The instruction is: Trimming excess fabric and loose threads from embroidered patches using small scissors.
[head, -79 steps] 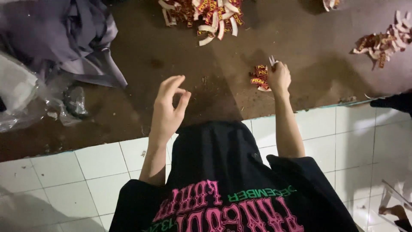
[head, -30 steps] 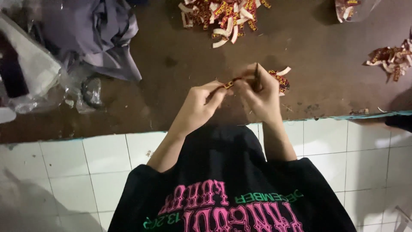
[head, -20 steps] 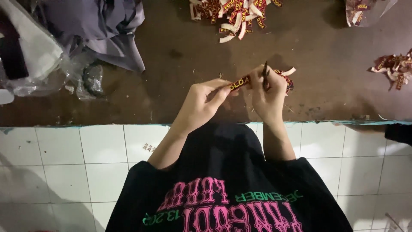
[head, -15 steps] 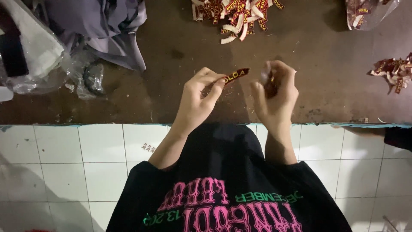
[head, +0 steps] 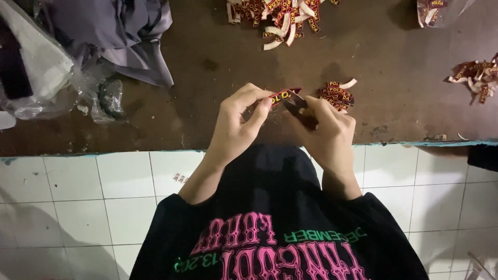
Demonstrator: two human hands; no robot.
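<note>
My left hand [head: 236, 124] pinches a small dark red woven label [head: 282, 96] with yellow edging between thumb and fingertips. My right hand [head: 327, 135] is closed around a small pair of thread snips [head: 298, 106], whose metal blades touch the label's right end. Both hands hover over the brown work surface [head: 207, 67]. Just beyond the right hand lies a small stack of the same red labels [head: 337, 94].
A large heap of red and white labels [head: 277, 18] lies at the far edge, another pile [head: 474, 75] at the right, and a plastic bag of labels [head: 438, 10] top right. Grey cloth [head: 114, 31] and clear plastic bags [head: 41, 72] sit left. White tiled floor [head: 78, 202] below.
The hands had drawn apart, the left holding the label up alone; now they have come together again and the snips meet the label's end.
</note>
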